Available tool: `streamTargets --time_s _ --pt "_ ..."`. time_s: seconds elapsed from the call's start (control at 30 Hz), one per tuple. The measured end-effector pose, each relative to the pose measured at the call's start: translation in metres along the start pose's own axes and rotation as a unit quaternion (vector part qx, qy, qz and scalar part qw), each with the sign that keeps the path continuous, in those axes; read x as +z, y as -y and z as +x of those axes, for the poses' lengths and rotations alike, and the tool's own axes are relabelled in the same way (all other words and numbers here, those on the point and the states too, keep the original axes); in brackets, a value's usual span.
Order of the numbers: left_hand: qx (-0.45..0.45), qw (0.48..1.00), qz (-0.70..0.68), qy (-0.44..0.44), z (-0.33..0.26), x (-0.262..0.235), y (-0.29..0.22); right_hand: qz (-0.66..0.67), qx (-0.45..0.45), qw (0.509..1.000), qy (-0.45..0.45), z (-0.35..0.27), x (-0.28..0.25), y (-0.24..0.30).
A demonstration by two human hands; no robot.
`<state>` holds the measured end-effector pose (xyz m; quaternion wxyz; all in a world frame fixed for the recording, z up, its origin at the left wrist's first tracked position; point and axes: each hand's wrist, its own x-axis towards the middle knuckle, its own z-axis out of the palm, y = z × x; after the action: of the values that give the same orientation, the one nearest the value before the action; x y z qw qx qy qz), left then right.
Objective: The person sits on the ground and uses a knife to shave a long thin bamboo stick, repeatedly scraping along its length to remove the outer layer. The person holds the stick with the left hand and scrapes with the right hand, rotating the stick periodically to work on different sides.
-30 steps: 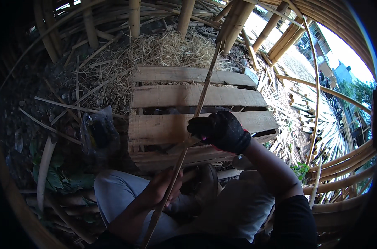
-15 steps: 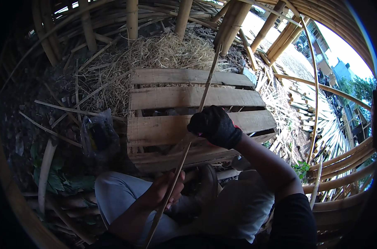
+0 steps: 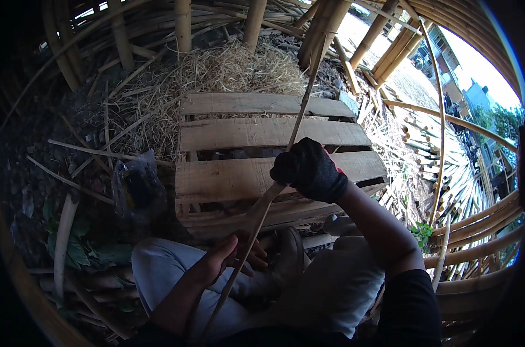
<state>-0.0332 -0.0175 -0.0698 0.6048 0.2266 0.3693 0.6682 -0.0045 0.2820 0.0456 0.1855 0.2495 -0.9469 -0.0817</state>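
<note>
A long thin bamboo strip (image 3: 299, 120) runs slantwise from near my lap up past the far slats. My right hand (image 3: 310, 172), in a black glove with red at the edge, is closed around it over the crate. Just below the glove, a pale, flat wooden-looking piece (image 3: 264, 199) lies along the strip; its kind is unclear. My bare left hand (image 3: 234, 257) is beside the strip's lower part, above my crossed legs. Its fingers are loosely apart, and the strip passes across them without being gripped.
A slatted wooden crate or pallet (image 3: 227, 134) stands before me, with a heap of straw-like shavings (image 3: 233, 72) behind it. A clear plastic bag (image 3: 136, 186) with something dark inside lies left. Bamboo posts (image 3: 183, 26) rise behind; cut bamboo poles (image 3: 447, 173) are stacked right.
My left hand has loosened from the strip and its fingers have spread. My right hand, still closed on the strip, has shifted slightly right, and the strip's upper end has swung right.
</note>
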Motion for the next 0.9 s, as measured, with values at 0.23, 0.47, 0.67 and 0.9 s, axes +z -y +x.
streamTargets --time_s 0.23,0.47,0.67,0.9 --pt "-0.010 1.000 -0.001 0.016 0.003 -0.007 0.006 0.130 -0.010 0.991 -0.001 0.009 0.004 0.043" --pt "0.025 0.989 -0.125 0.081 0.003 0.001 0.012 0.153 -0.005 0.988 -0.001 0.007 0.008 0.073" --pt "-0.049 0.976 -0.212 0.000 -0.004 0.016 0.002 0.145 0.019 0.989 0.017 0.009 0.003 0.058" --pt "-0.038 0.969 -0.244 -0.022 -0.013 0.026 -0.009 0.166 0.160 0.972 -0.032 0.001 -0.013 0.042"
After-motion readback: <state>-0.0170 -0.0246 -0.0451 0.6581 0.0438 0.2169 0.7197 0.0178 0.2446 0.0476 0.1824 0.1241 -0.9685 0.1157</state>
